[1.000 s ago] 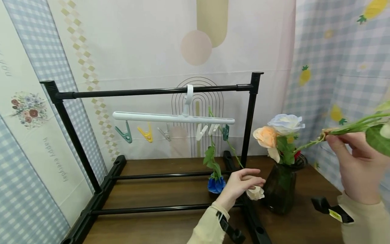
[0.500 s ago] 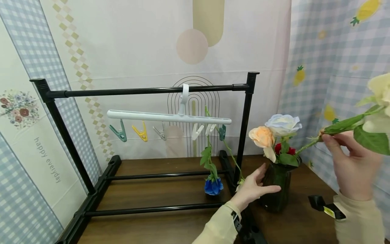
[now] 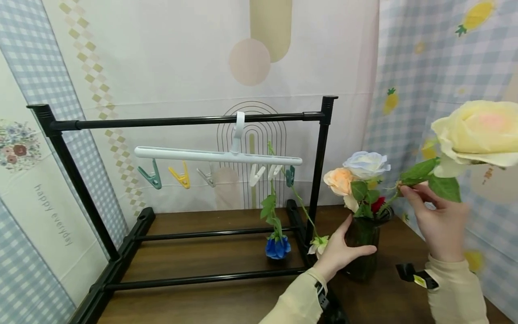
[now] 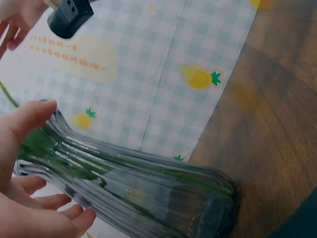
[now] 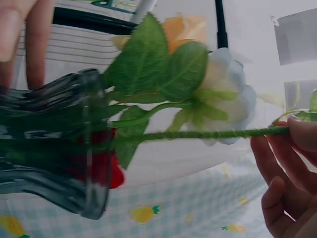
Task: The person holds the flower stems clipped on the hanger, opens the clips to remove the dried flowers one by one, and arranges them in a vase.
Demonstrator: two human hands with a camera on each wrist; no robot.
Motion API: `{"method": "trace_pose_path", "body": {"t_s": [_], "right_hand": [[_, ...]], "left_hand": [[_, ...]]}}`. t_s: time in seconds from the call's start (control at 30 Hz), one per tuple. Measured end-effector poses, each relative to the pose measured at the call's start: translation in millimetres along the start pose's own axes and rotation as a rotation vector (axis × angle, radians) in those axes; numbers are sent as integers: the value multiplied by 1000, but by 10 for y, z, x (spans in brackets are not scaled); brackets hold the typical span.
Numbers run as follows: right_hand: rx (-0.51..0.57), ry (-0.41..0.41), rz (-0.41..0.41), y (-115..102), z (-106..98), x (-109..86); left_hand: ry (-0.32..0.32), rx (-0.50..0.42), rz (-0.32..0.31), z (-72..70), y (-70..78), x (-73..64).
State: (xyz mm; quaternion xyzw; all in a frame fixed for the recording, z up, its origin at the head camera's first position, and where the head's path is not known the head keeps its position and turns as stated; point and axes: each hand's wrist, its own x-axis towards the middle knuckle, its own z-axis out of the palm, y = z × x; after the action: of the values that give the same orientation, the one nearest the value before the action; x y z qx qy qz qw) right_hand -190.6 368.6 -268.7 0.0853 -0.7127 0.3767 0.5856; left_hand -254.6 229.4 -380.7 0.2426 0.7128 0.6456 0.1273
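My right hand [image 3: 439, 220] pinches the stem of a large pale-yellow rose [image 3: 481, 130] whose head stands up at the far right. In the right wrist view the green stem [image 5: 213, 134] runs from the fingers down into the ribbed glass vase [image 5: 49, 183]. My left hand [image 3: 337, 252] is round the vase [image 3: 362, 267], thumb on the near side and fingers on the other, as the left wrist view shows. A light blue rose [image 3: 366, 164], a peach rose [image 3: 339, 181] and a red flower [image 3: 377, 204] stand in the vase.
Left of the vase stands a black rack [image 3: 194, 120] with a pale hanger [image 3: 218, 156] carrying several clips. From its right clips a blue flower [image 3: 277, 247] and a whitish flower [image 3: 318, 245] hang head down. A checked cloth [image 3: 413, 90] closes off the right side.
My left hand has moved right from beside the rack onto the vase. My right hand has brought the pale-yellow rose left to the vase, its stem going lower. The view has shifted slightly right.
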Motion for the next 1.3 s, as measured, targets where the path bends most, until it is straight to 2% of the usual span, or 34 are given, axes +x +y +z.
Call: {"method": "trace_pose_path", "body": {"t_s": [0.1,0.33,0.5,0.67,0.87,1.0,1.13,1.23,1.3], "right_hand": [[-35,-54,9,37,28,-29],[-212,-199,178,144,68,-144],[-265,-264,172,215,89,-221],[-303,-303,77,270,115,-272],[-330,-374,-21,355,118,-355],[-287,-356,-110,379,147,-382],[-328,-359,-179,357,163,-381],[-383,-393,-194,335,164,-380],[-402,-411,-159,322,162,-385]], "left_hand": [[29,15,-2,20,-13,-14],[67,40,15,58,-49,-59],[58,38,16,72,-82,-63],[39,57,30,80,-103,-50],[17,120,53,61,-97,-64],[23,182,68,48,-83,-87],[28,212,78,45,-87,-92],[33,215,84,48,-99,-88],[42,221,87,54,-110,-82]]}}
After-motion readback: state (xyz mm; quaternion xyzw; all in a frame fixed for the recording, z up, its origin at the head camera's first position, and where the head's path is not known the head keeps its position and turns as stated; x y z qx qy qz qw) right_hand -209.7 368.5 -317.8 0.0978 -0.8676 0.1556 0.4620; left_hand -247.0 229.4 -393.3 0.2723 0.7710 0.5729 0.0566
